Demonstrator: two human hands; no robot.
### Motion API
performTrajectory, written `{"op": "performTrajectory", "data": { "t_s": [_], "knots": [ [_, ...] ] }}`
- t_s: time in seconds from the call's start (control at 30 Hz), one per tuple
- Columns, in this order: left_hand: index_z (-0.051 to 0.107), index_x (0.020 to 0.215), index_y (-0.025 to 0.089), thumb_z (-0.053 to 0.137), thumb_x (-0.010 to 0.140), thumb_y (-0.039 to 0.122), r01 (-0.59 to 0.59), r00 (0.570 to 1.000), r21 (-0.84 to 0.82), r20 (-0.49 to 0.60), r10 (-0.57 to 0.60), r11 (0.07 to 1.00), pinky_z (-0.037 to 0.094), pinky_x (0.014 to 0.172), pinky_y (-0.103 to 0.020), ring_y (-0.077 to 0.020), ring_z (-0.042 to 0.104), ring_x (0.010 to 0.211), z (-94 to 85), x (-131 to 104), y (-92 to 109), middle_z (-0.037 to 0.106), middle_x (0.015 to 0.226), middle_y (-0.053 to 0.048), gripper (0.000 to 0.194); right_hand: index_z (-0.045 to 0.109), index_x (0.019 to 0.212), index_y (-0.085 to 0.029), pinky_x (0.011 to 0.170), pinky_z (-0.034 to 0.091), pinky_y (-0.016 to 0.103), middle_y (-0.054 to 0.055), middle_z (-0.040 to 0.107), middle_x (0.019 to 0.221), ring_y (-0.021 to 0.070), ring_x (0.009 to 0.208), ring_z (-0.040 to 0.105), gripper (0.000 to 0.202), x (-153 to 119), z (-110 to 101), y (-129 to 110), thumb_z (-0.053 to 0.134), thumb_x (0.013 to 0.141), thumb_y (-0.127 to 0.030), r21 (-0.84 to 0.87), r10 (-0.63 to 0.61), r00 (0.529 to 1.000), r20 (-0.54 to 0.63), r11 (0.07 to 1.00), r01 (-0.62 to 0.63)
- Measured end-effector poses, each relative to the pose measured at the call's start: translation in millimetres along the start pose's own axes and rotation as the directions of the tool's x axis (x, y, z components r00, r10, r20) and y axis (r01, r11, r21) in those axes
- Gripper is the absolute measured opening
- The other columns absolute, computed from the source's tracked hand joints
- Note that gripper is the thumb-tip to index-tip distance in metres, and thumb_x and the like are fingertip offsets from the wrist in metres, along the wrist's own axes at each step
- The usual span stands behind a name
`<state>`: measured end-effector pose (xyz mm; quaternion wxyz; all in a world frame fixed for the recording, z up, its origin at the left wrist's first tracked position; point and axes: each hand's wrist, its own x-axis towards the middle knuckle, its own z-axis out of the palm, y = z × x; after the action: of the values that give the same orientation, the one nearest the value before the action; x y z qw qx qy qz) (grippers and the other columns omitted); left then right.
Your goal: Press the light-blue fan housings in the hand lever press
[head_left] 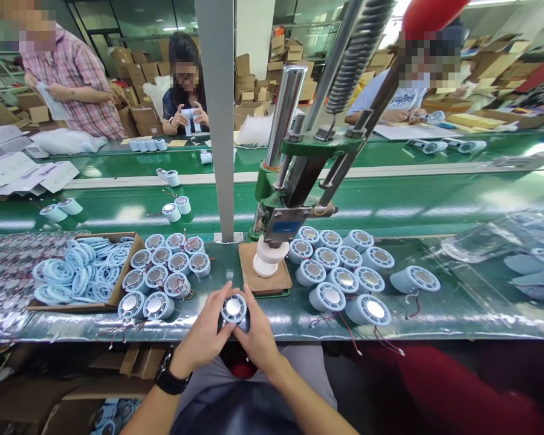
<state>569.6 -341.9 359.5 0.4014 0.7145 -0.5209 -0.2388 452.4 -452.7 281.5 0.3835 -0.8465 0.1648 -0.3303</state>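
Observation:
Between my two hands, at the bench's front edge, is a light blue round housing (234, 309) with a slotted ring and a silver disc on top. My left hand (208, 323) wraps its left side and my right hand (257, 329) its right side, thumbs close together at the front. Just beyond stands a green hand press (294, 199) with a white round block (267, 257) under its ram, over a brown board (249, 279). Similar housings with thin wires stand left (156, 277) and right (343, 279) of the press.
A cardboard box (136, 251) of blue rings (86, 266) sits at the left, beside many small metal parts (9, 284). A grey post (222, 121) rises behind the bench. Clear plastic (480, 235) lies at the right. Across the green belt (185, 226) are several people.

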Motion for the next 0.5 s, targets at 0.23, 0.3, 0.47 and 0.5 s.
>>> {"op": "performTrajectory", "data": {
  "t_s": [0.23, 0.3, 0.47, 0.5],
  "knots": [
    [0.023, 0.156, 0.021, 0.047, 0.097, 0.026, 0.080, 0.994, 0.009, -0.079, -0.079, 0.997, 0.027, 0.123, -0.052, -0.0276, 0.025, 0.151, 28.1, -8, -14, 0.029, 0.161, -0.014, 0.064, 0.017, 0.159, -0.019, 0.107, 0.051, 0.047, 0.015, 0.041, 0.149, 0.0281, 0.136, 0.046, 0.084, 9, -28, -13, 0.048, 0.082, -0.006, -0.143, -0.083, 0.957, 0.277, 0.982, 0.127],
    [0.032, 0.151, 0.017, 0.051, 0.094, 0.028, 0.125, 0.984, -0.002, -0.124, -0.124, 0.992, 0.031, 0.120, -0.052, -0.0290, 0.035, 0.146, 32.6, -6, -16, 0.038, 0.156, -0.016, 0.061, 0.026, 0.157, -0.022, 0.102, 0.055, 0.047, 0.013, 0.044, 0.148, 0.0290, 0.133, 0.050, 0.077, 32, -68, -34, 0.052, 0.086, -0.011, -0.207, -0.146, 0.941, 0.304, 0.954, 0.216],
    [0.057, 0.130, 0.016, 0.067, 0.076, 0.025, 0.202, 0.956, -0.087, -0.200, -0.216, 0.975, 0.048, 0.105, -0.046, -0.0276, 0.065, 0.114, 9.3, 24, 1, 0.068, 0.125, -0.011, 0.056, 0.049, 0.142, -0.017, 0.113, 0.043, 0.050, 0.009, 0.052, 0.138, 0.0256, 0.133, 0.047, 0.050, 162, -220, -126, 0.058, 0.093, -0.023, -0.529, -0.568, 0.814, -0.122, 0.731, 0.432],
    [0.059, 0.128, 0.017, 0.069, 0.073, 0.025, 0.184, 0.953, -0.103, -0.224, -0.203, 0.978, 0.049, 0.105, -0.044, -0.0270, 0.065, 0.112, 1.8, 36, 8, 0.070, 0.122, -0.010, 0.056, 0.052, 0.138, -0.011, 0.115, 0.040, 0.049, 0.010, 0.054, 0.134, 0.0242, 0.131, 0.048, 0.047, 194, -244, -142, 0.059, 0.093, -0.021, -0.610, -0.611, 0.759, -0.226, 0.696, 0.379]
  ]
}}
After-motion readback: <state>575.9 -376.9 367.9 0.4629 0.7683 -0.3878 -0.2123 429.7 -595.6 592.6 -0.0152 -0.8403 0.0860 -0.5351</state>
